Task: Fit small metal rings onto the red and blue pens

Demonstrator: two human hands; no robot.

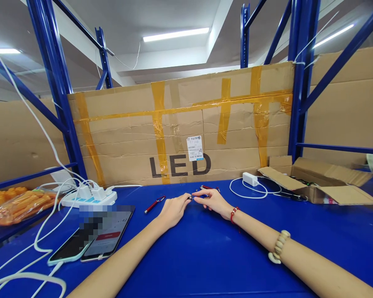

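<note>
My left hand (173,210) and my right hand (214,202) rest on the blue table (205,256) and meet at a small dark part (191,198), pinched between the fingertips of both. My right wrist wears a red cord and a bead bracelet. A red pen-like stick (154,204) lies just left of my left hand. Behind my right hand lie more small red and dark pieces (209,188); what they are is too small to tell.
Two phones (93,240) lie at the near left, with a white power strip (88,198) and white cables beyond. A bag of orange parts (17,205) sits far left. An open cardboard box (320,182) and white charger (250,179) stand right. A taped cardboard wall (180,128) backs the table.
</note>
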